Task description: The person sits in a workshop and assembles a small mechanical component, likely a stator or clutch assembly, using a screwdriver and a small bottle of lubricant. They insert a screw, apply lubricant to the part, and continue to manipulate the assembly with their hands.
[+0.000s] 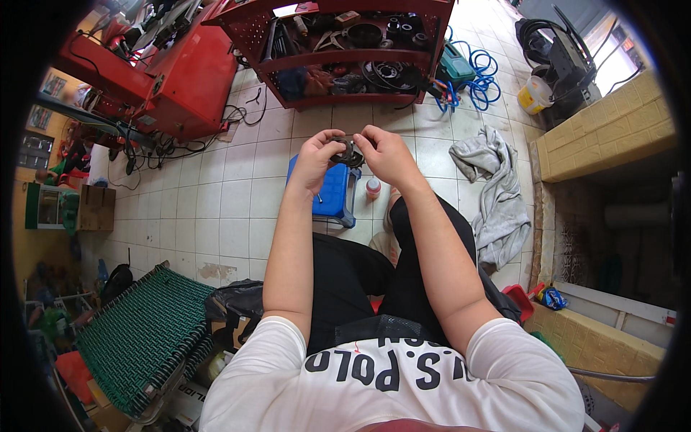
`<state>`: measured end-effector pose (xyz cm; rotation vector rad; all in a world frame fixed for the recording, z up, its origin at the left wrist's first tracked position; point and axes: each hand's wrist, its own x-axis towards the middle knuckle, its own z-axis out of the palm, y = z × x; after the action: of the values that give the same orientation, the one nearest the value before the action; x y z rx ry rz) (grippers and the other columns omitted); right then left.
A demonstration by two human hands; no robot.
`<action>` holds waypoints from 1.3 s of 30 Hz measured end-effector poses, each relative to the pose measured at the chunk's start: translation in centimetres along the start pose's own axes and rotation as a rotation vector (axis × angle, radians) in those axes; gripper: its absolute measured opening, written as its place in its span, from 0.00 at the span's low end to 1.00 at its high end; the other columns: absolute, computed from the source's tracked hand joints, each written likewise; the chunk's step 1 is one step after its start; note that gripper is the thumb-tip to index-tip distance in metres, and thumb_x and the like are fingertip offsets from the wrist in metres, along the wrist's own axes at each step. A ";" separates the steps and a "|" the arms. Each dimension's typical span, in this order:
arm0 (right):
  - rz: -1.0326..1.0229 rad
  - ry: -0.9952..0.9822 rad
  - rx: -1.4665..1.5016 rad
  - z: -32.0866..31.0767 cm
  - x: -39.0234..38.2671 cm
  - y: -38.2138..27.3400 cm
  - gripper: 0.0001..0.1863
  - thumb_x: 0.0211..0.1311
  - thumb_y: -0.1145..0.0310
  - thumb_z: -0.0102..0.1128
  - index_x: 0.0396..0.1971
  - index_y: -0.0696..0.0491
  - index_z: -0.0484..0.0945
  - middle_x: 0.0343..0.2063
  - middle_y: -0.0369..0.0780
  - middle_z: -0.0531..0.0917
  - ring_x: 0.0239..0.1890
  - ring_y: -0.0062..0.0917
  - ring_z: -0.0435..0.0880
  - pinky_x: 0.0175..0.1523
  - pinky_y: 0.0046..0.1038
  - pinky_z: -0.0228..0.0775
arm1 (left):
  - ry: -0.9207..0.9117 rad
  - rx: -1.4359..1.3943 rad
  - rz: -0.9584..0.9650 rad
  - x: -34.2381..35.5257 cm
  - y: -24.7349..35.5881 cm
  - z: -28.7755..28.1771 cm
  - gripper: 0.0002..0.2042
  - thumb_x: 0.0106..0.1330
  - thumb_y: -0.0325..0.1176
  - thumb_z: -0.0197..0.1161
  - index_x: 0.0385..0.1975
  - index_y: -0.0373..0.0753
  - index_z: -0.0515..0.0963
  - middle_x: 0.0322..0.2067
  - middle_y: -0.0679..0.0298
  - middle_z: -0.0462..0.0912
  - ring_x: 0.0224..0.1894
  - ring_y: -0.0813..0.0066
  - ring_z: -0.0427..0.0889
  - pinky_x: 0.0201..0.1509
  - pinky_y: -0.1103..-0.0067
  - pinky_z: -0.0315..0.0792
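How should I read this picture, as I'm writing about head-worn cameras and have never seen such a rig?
There is no robot here. The view comes from the left of two fisheye cameras on someone's head, looking down, so straight edges bend near the rim. The bare left hand and right hand are the wearer's own; between them they hold a small dark part. Below it stands a blue stool on the tiled floor, with a small bottle beside it. A grey cloth lies to the right.

A head-worn fisheye looks steeply down — shirt (389, 396) nearest, fingers (373, 134) farther off, tiled floor (194, 216) below.
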<state>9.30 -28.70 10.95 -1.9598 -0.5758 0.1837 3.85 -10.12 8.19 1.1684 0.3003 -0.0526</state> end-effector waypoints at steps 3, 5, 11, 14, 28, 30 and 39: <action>0.051 0.010 0.035 -0.1 -0.1 -0.5 0.15 0.68 0.60 0.62 0.35 0.59 0.82 0.27 0.49 0.85 0.30 0.42 0.85 0.38 0.37 0.75 | -0.004 -0.007 -0.001 0.0 -0.1 -0.2 0.14 0.63 0.26 0.66 0.49 0.37 0.78 0.37 0.67 0.83 0.39 0.80 0.82 0.45 0.81 0.76; 0.031 0.024 0.087 0.0 -0.2 -0.4 0.15 0.68 0.59 0.61 0.34 0.59 0.82 0.27 0.49 0.85 0.30 0.43 0.85 0.37 0.37 0.74 | -0.012 -0.021 0.001 0.0 -0.1 -0.1 0.14 0.63 0.26 0.66 0.49 0.37 0.78 0.37 0.67 0.83 0.39 0.81 0.82 0.45 0.82 0.76; 0.017 -0.010 -0.022 -0.3 -0.1 -0.4 0.16 0.67 0.58 0.62 0.34 0.59 0.82 0.26 0.49 0.85 0.28 0.41 0.84 0.36 0.38 0.74 | -0.011 -0.032 -0.017 0.1 -0.1 -0.3 0.12 0.65 0.28 0.64 0.48 0.37 0.79 0.37 0.68 0.83 0.38 0.81 0.82 0.45 0.82 0.75; 0.054 -0.015 0.011 -0.4 -0.1 -0.8 0.16 0.67 0.59 0.62 0.34 0.59 0.82 0.27 0.49 0.85 0.29 0.42 0.84 0.36 0.38 0.74 | 0.010 -0.041 -0.018 0.0 0.1 -0.1 0.11 0.67 0.31 0.62 0.47 0.38 0.80 0.36 0.68 0.83 0.38 0.81 0.82 0.46 0.82 0.75; -0.047 0.011 0.138 0.0 -0.3 0.0 0.16 0.68 0.58 0.61 0.35 0.58 0.82 0.26 0.49 0.85 0.29 0.43 0.84 0.37 0.38 0.74 | -0.019 -0.032 -0.031 -0.6 1.1 0.6 0.14 0.69 0.31 0.61 0.51 0.35 0.82 0.38 0.67 0.85 0.40 0.81 0.83 0.48 0.81 0.76; -0.017 -0.019 0.038 -0.1 -0.1 0.1 0.16 0.68 0.58 0.60 0.36 0.58 0.82 0.27 0.49 0.85 0.29 0.42 0.85 0.37 0.38 0.74 | -0.037 -0.030 -0.033 -0.5 1.1 0.7 0.15 0.69 0.31 0.61 0.52 0.35 0.82 0.39 0.66 0.85 0.41 0.81 0.83 0.49 0.81 0.76; -0.009 -0.018 0.062 -0.1 -0.3 -0.3 0.19 0.69 0.56 0.60 0.35 0.59 0.81 0.27 0.50 0.85 0.30 0.43 0.85 0.37 0.38 0.74 | -0.023 -0.026 -0.033 -0.8 1.4 0.8 0.15 0.69 0.31 0.60 0.53 0.34 0.82 0.40 0.65 0.86 0.41 0.80 0.83 0.50 0.81 0.76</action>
<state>8.97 -28.78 11.20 -1.8967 -0.5839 0.2118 3.54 -10.37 9.89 1.1364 0.2989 -0.0910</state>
